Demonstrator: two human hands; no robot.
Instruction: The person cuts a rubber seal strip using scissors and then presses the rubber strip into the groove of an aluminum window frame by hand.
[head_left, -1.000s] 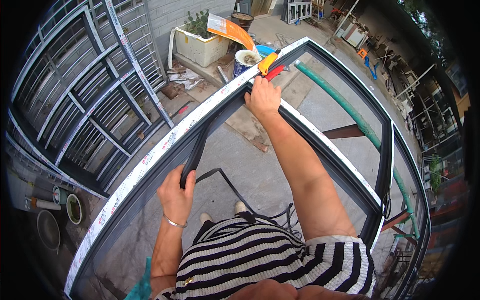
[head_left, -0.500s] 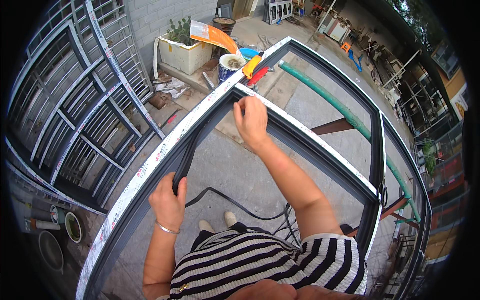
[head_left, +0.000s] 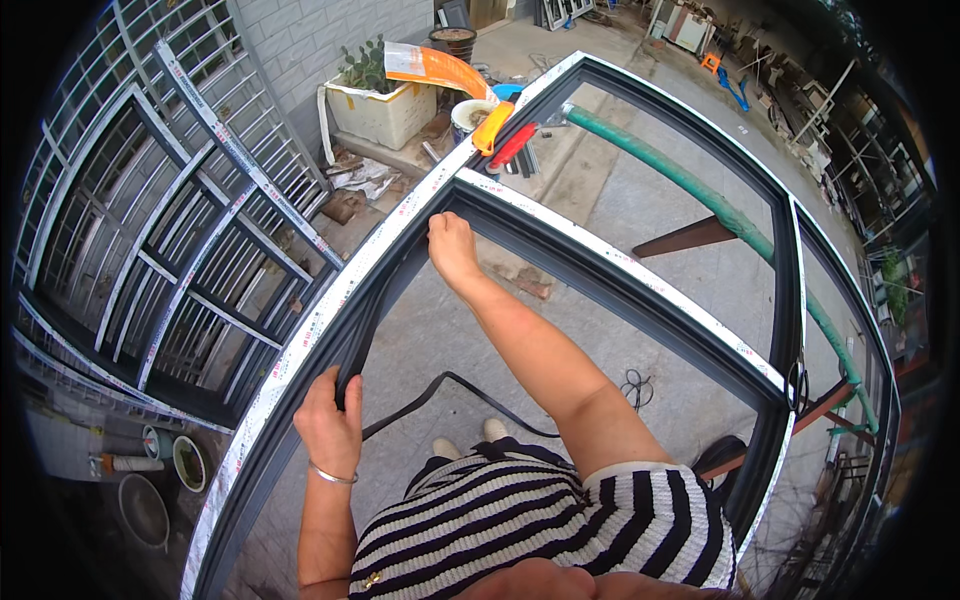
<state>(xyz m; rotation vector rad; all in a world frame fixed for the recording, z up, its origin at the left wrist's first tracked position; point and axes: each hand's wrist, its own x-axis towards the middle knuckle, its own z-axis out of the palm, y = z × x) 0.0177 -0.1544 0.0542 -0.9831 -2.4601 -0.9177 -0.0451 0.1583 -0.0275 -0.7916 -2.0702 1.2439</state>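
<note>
A large window frame with white film on its faces and dark inner channels lies in front of me. My left hand is closed around a black rubber strip beside the frame's left bar. From there the strip runs up along the inner channel toward the corner, and its loose length hangs below in a bend. Near that corner my right hand has its fingers pressed together against the channel, on the strip; the fingertips are partly hidden.
A yellow-orange handled tool and a red one rest at the frame's far left bar. A green-wrapped pole passes beneath the frame. Barred panels lean at left; a planter with cactus stands behind.
My right hand has slid left and slightly nearer along the channel, to the left bar by the corner. My left hand stays on the strip. The whole view has shifted a little.
</note>
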